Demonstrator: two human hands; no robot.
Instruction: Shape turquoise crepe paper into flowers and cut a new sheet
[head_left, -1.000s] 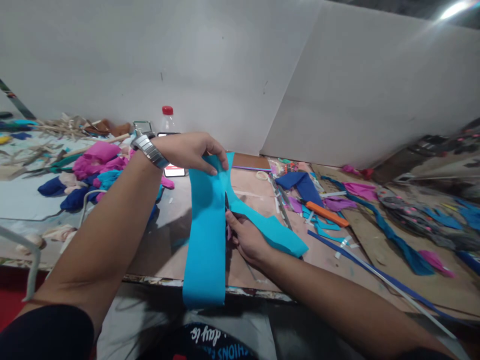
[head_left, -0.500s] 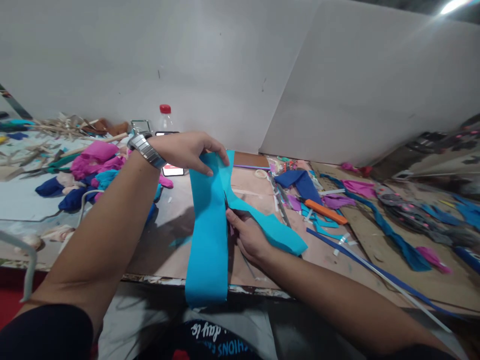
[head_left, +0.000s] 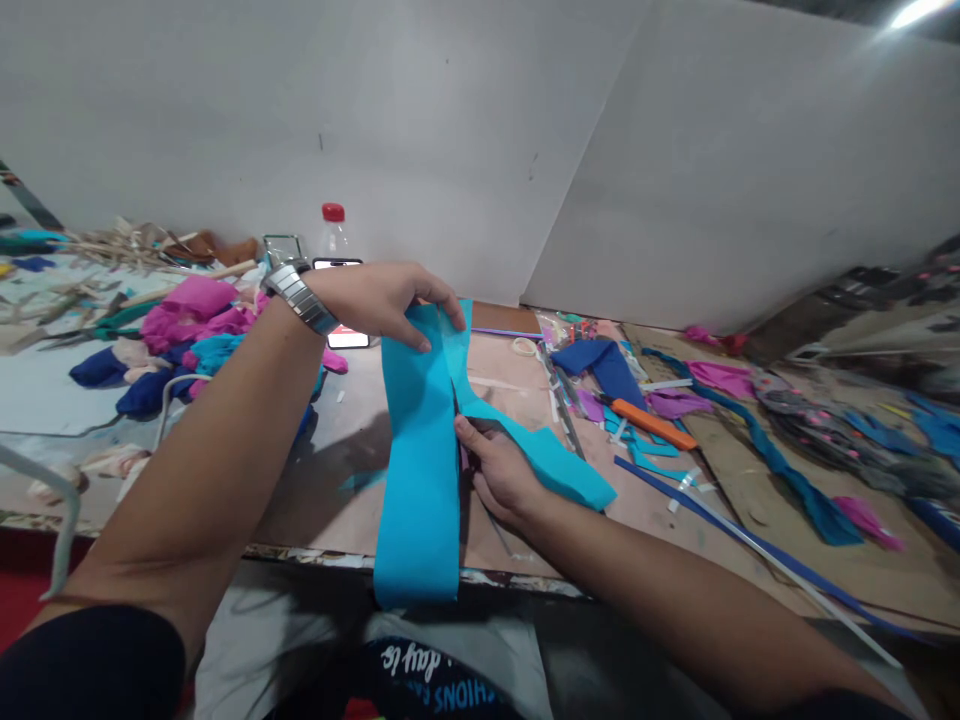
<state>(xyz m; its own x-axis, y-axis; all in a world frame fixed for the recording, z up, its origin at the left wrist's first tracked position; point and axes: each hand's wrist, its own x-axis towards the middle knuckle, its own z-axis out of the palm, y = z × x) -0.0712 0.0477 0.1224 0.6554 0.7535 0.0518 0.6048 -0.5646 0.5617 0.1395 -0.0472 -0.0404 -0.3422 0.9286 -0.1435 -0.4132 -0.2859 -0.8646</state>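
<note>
A long bright blue sheet [head_left: 418,450], paper or thin foam, stands before me with its lower end bent over the table's front edge. A slit splits it, and the narrower right part [head_left: 559,462] curves away to the right. My left hand [head_left: 409,305], a metal watch on its wrist, pinches the sheet's top between thumb and fingers. My right hand [head_left: 499,465] is closed on scissors at the slit. Only a bit of dark blade [head_left: 455,396] shows there; the handles are mostly hidden behind the fingers and the sheet.
Pink and navy cloth bundles [head_left: 191,310] lie left, near a red-capped bottle [head_left: 334,235] and a phone [head_left: 349,338]. To the right are an orange cutter knife [head_left: 652,423], blue scraps [head_left: 600,365], a long thin strip [head_left: 750,540] and cardboard [head_left: 739,490]. A wall stands behind.
Both hands and the sheet stay in nearly the same place. Less of the scissor blade shows above my right thumb. The view has shifted slightly.
</note>
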